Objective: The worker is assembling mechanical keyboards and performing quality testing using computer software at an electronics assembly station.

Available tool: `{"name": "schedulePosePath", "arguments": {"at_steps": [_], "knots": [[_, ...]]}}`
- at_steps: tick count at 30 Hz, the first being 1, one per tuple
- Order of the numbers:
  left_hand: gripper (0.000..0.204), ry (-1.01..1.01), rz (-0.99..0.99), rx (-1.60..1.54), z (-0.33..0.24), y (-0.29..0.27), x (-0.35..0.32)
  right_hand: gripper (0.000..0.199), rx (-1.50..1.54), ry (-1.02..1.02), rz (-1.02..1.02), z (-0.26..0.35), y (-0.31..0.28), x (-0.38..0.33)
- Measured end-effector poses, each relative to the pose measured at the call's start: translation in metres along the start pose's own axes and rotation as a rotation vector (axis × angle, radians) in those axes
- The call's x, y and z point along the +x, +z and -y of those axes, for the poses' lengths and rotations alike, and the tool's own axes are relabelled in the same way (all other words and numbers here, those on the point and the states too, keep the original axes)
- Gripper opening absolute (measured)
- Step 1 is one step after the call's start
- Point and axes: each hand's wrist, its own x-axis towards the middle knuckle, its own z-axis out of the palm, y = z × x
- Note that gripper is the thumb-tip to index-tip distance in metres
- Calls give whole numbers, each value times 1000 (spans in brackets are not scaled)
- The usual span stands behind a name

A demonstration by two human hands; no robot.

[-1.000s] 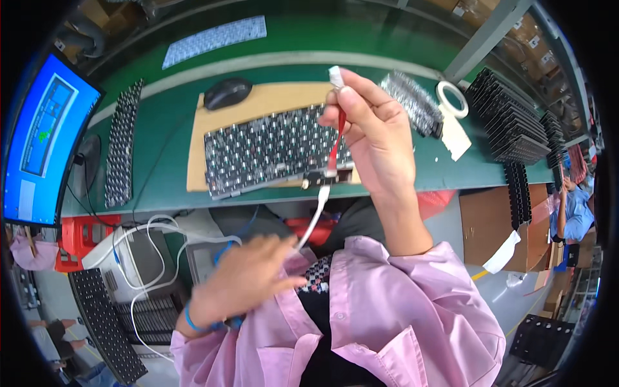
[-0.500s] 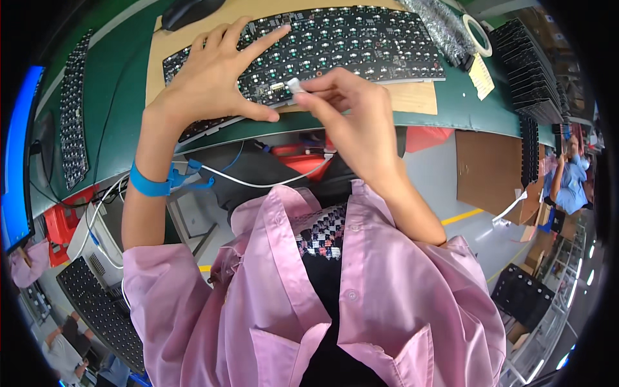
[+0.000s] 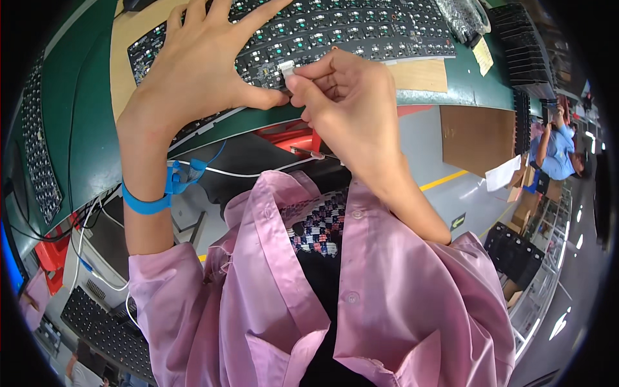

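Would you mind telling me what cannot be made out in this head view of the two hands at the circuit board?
- Where the white plug meets the circuit board: hidden by the right hand and its fingers.
- The board beneath the left hand: covered by the palm.
- The board's far edge: cut off by the top edge.
- Parts on the board: too small to tell.
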Motion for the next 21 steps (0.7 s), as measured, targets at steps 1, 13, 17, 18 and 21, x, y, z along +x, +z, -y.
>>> {"name": "schedulePosePath", "arguments": {"at_steps": [1,13,17,18,21], "knots": [[92,-26,42,6,-3,-2,3,7,-10,30,10,0,-2,2],[76,26,-66,-112,-12,1,12,33,21,72,62,2,-19,9],[99,-165,68,-34,-17,-9,5,29,-217,-102,17,-2,-24,4],[107,-239,115,-11,-17,-11,1,28,-370,-211,-24,-4,-32,8],[100,-280,-7,21,-22,-18,-13,34,-627,-406,-86,-11,-91,52]]}}
